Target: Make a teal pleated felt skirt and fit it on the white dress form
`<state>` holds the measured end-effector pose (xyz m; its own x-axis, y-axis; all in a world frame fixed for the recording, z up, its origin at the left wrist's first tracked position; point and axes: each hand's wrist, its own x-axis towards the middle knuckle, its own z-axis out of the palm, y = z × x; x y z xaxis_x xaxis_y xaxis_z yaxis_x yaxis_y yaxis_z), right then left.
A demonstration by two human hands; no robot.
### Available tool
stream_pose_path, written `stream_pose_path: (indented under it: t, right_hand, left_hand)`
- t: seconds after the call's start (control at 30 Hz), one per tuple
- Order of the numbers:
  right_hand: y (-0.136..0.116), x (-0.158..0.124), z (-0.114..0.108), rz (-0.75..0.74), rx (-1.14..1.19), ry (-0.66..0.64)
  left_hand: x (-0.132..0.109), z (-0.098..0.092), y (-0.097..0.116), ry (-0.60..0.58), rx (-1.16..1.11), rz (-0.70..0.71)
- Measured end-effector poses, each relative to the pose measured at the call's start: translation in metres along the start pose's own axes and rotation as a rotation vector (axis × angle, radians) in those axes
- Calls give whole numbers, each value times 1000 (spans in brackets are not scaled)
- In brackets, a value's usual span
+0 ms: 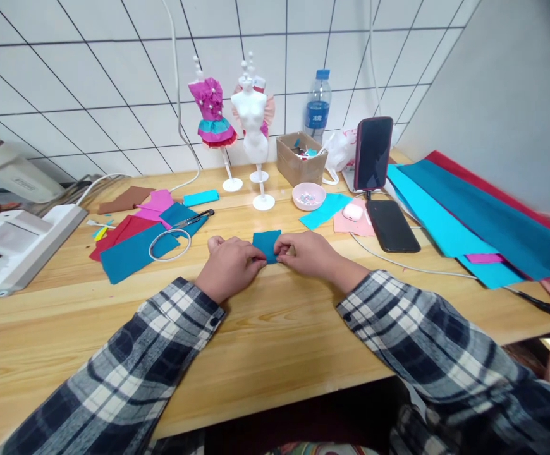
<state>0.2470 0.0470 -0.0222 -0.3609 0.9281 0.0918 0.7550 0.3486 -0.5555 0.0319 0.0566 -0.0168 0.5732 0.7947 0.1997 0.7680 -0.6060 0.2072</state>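
Bowl (309, 188) holds beads (308, 199); left hand (229, 265) and right hand (310, 254) pinch a teal piece (265, 243) well inside the table's front edge (275, 399).

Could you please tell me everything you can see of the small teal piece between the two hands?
The small teal piece is plain and roughly square, with a matte surface like paper or cloth; I cannot tell which, nor whether it is folded. It is at the wooden tabletop, its far edge uncovered. The left hand has fingertips at its near left corner; the right hand pinches its right side, hiding part of it.
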Motion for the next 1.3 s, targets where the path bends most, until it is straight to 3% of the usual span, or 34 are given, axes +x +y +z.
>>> stream_pose_path:
  t: [0.1,0.27,0.37,0.53,0.7,0.83,0.93,1.0,1.07,1.17,1.3]
  right_hand:
    - [1,8,-1,58,46,-44]
    - [-7,20,-7,127,-69,-106]
    - [-14,27,-11,135,-152,-152]
    - [-25,40,-18,175,-246,-294]
    - [-36,46,-22,218,-306,-357]
    - [-29,45,-23,227,-291,-369]
    - [-14,33,-21,263,-199,-251]
    - [-5,20,-20,210,-68,-151]
    - [1,8,-17,7,-14,-79]
    - [3,-2,-13,-267,-164,-66]
    - [2,1,-6,-291,-294,-75]
  left_hand:
    - [3,-3,-4,-24,-68,-44]
    - [9,-7,-9,-139,-153,-90]
    - [10,-8,-7,-126,-125,-90]
    - [4,-12,3,90,62,106]
    - [4,-9,7,21,153,370]
    - [8,-7,6,-9,185,346]
    - [9,-8,8,-19,167,301]
    - [9,-7,9,-31,145,276]
    - [9,-6,8,-44,123,261]
    - [10,-4,6,-59,102,251]
    - [12,-2,2,-64,70,227]
